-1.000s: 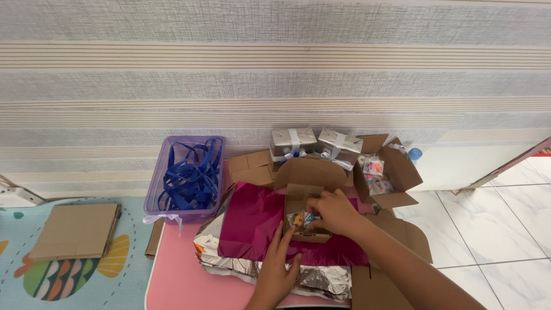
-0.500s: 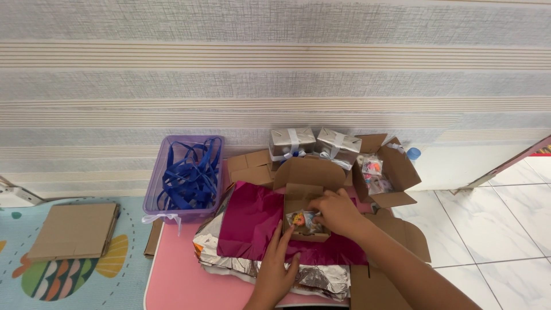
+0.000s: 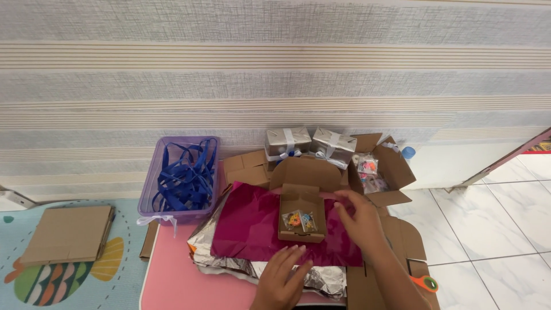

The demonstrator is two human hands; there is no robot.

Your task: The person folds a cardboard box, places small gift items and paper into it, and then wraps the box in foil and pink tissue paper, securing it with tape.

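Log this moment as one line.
left hand: on magenta sheet | right hand: open, beside small cardboard box | box: open, small packets inside

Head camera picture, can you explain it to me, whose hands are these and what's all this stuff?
The camera sits on a person's head and looks down, so both hands are their own. The left hand rests on a magenta sheet laid over silver foil. The right hand hovers open beside a small open cardboard box with colourful bits inside. Neither hand holds anything. Behind are a purple tub of blue ribbons, two silver-wrapped boxes and another open carton.
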